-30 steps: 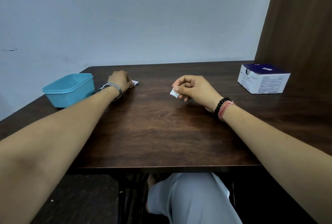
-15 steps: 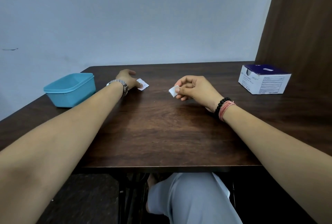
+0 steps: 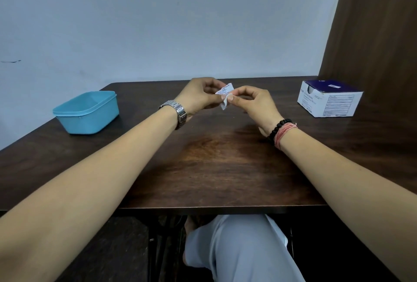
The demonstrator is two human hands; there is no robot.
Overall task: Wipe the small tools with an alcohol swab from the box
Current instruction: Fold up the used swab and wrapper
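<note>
Little of the job looks done from where I watch; on the table [image 3: 225, 168] the box [image 3: 328, 98] sits far right, the blue tub [image 3: 86, 112] far left; my left hand [image 3: 198, 98] pinches the sachet [image 3: 224, 90], my right hand [image 3: 252, 103] pinches the swab [image 3: 225, 102] beside it, mid-table; no tools visible, so all wiping remains.

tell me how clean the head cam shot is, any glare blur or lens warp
Head view: soft, even light, with a dull sheen on the table near its middle; wide-angle stretch swells both forearms toward the lower corners; the left hand and right hand are sharp, pinching a swab packet between them, but print on the box is too small to read.
</note>
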